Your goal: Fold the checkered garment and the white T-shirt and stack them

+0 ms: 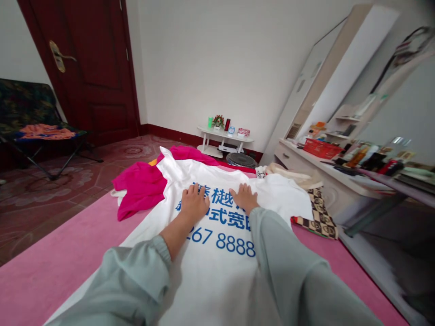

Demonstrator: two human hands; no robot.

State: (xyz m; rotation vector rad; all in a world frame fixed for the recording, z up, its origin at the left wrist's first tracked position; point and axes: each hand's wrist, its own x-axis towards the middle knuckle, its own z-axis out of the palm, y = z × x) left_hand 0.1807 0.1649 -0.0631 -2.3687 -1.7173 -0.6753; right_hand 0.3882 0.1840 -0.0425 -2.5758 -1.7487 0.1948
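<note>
Here the left hand and right hand lie flat, fingers spread open, on the white T-shirt over the pink bed; even outward strokes should smooth it best.

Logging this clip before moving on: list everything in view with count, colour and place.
bed cover: one, pink, under the clothes
T-shirt: one, white with blue print, spread on the bed cover
garment: one, magenta, bunched left of the T-shirt
checked cloth: one, brown and cream, right of the T-shirt
folding chair: one, dark, far left
orange cloth: one, on the chair seat
door: one, dark red, behind the chair
low table: one, white, by the far wall
basket: one, red, on the dresser
left hand: one, open, flat on the T-shirt
right hand: one, open, flat on the T-shirt
</note>
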